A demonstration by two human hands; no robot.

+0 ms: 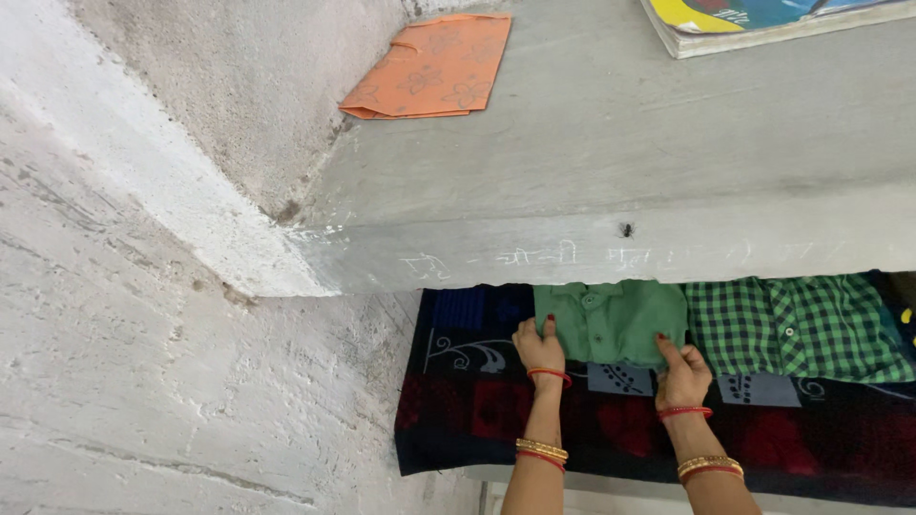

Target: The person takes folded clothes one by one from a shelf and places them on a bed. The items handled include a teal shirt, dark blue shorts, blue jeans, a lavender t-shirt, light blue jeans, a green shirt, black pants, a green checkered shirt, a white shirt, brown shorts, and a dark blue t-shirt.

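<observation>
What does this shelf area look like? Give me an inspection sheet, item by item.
Surface: dark patterned blanket spread on the lower shelf, under a grey concrete slab.
Job's things: folded green shirt lying on the blanket, partly beneath the slab edge.
Clutter: folded green checked shirt just right of it; orange flowered folder and a colourful book on top of the slab.
Hands: left hand grips the green shirt's left edge; right hand grips its lower right corner. Both wrists wear red and gold bangles.
Cables: nothing seen.
Surroundings: rough whitewashed wall at left; faint chalk marks on the slab's front edge.
</observation>
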